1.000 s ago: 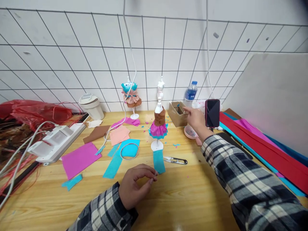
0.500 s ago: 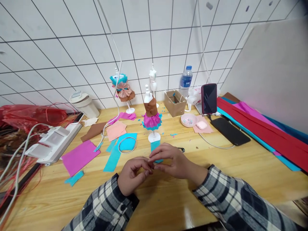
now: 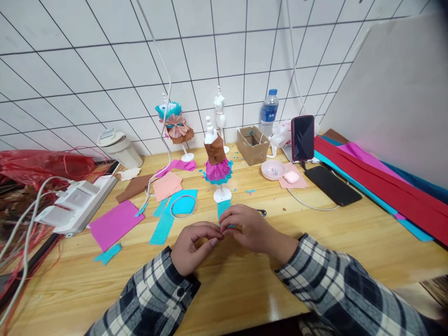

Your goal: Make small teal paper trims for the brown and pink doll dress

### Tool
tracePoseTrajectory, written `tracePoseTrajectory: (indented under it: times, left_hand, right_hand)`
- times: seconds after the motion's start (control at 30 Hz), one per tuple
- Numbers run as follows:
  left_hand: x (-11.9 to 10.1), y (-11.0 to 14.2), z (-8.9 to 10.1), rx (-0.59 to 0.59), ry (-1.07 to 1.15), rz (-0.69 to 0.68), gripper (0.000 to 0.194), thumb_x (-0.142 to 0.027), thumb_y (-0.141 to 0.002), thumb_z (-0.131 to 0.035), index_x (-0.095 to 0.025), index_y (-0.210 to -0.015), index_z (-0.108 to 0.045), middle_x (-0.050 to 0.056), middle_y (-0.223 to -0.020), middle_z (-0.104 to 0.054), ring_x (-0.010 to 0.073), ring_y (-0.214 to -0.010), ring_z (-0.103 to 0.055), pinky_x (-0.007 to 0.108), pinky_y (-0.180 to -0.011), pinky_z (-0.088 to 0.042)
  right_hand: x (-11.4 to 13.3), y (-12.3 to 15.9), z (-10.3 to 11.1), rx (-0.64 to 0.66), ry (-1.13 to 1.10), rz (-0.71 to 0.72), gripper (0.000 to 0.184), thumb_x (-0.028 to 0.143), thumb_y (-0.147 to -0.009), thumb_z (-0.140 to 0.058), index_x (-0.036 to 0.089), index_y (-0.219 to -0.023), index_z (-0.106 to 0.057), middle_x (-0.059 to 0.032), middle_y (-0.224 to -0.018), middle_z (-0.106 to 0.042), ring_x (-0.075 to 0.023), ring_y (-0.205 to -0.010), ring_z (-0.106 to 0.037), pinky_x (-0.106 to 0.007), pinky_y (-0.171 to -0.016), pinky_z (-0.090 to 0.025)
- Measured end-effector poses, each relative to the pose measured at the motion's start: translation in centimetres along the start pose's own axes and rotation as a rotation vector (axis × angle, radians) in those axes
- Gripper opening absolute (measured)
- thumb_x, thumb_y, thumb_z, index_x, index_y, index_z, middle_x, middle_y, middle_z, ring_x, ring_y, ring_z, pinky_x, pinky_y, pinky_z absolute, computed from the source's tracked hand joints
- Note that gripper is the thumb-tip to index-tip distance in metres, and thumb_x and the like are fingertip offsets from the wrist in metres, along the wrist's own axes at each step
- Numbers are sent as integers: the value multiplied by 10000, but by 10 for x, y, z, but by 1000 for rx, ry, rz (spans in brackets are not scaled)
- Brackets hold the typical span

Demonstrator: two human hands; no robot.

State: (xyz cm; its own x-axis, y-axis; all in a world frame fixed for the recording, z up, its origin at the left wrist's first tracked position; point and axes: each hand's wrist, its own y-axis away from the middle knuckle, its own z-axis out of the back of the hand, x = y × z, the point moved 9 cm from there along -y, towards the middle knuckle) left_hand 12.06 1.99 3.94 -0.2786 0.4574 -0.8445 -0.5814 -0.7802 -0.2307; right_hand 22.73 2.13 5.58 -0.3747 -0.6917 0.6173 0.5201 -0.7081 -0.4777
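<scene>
My left hand (image 3: 193,246) and my right hand (image 3: 247,228) meet fingertip to fingertip low over the wooden table (image 3: 315,242). Both pinch something too small to make out. Just behind my right hand lies a teal paper strip (image 3: 223,207), partly hidden by the fingers. Beyond it stands a small white mannequin (image 3: 216,161) dressed in a brown top and a pink and teal paper skirt. The tip of a thread snip (image 3: 262,213) pokes out to the right of my right hand.
Pink, teal, peach and brown paper pieces (image 3: 114,224) and a wire ring (image 3: 183,206) lie left. Two more mannequins (image 3: 177,128), a cardboard box (image 3: 251,145), water bottle (image 3: 269,109), bead dish (image 3: 273,170), two phones (image 3: 303,138) and long paper sheets (image 3: 381,186) stand behind; a power strip (image 3: 75,205) left.
My right hand came back from the cardboard box to meet my left hand near the table's front. The view tilted down and shifted.
</scene>
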Motion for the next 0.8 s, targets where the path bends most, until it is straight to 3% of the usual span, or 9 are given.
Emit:
tracePoseTrajectory:
  times: [0.13, 0.2, 0.27, 0.37, 0.5, 0.63, 0.73, 0.8]
  left_hand:
    - [16, 3, 24, -189, -222, 141, 301, -332, -844, -574, -149, -626, -670, 96, -865, -629, 162, -733, -614, 258, -598, -495]
    - [19, 4, 31, -238, -293, 159, 310, -359, -849, -569, -155, -641, -676, 89, -870, -615, 151, -712, -600, 251, -571, -484]
    - [14, 2, 28, -218, -358, 99, 227, -381, -821, -611, -177, -850, -707, 85, -933, -615, 163, -769, -598, 278, -641, -506]
    - [0, -1, 14, -152, -489, -23, 336, -402, -758, -686, -190, -1019, -671, 90, -985, -622, 209, -895, -584, 358, -799, -496]
    - [-3, -1, 2, -126, -633, -60, 194, -315, -850, -580, -187, -947, -689, 90, -939, -654, 214, -867, -588, 368, -769, -461]
    - [-2, 0, -1, -90, -735, -78, 199, -279, -892, -521, -206, -919, -704, 73, -889, -683, 211, -822, -591, 367, -738, -425]
    - [-4, 0, 1, -88, -702, -58, 218, -255, -905, -490, -192, -886, -698, 72, -877, -687, 209, -819, -590, 364, -747, -418]
    - [-5, 0, 5, -111, -612, -37, 228, -252, -905, -481, -183, -837, -687, 68, -862, -684, 199, -812, -591, 352, -753, -422]
  right_hand:
    - [-14, 0, 12, -49, 69, -93, 127, 107, -842, -575, 194, -822, -667, -32, -976, -678, -161, -916, -600, -295, -835, -455]
    - [-18, 1, 13, -46, 94, -124, 124, 119, -844, -579, 198, -818, -671, -33, -986, -683, -167, -923, -604, -305, -844, -452]
    - [-20, 2, 8, -12, 99, -146, 101, 147, -845, -594, 203, -835, -678, -30, -960, -697, -168, -898, -615, -303, -825, -455]
    - [-19, 4, -3, 28, 86, -181, 95, 189, -854, -599, 209, -886, -686, -21, -906, -714, -160, -836, -629, -281, -754, -457]
    - [-17, 5, -10, 44, 90, -203, 110, 183, -850, -602, 227, -882, -698, -7, -888, -721, -153, -798, -636, -265, -697, -441]
    - [-16, 4, -12, 56, 121, -202, 119, 189, -860, -590, 229, -877, -700, -4, -866, -724, -156, -788, -636, -264, -683, -431]
    - [-14, 3, -13, 65, 110, -182, 119, 196, -873, -578, 224, -898, -690, -4, -871, -724, -153, -792, -635, -260, -697, -433]
    - [-16, 4, -14, 78, 66, -185, 189, 189, -860, -592, 220, -1036, -655, -3, -875, -720, -146, -772, -634, -254, -692, -442]
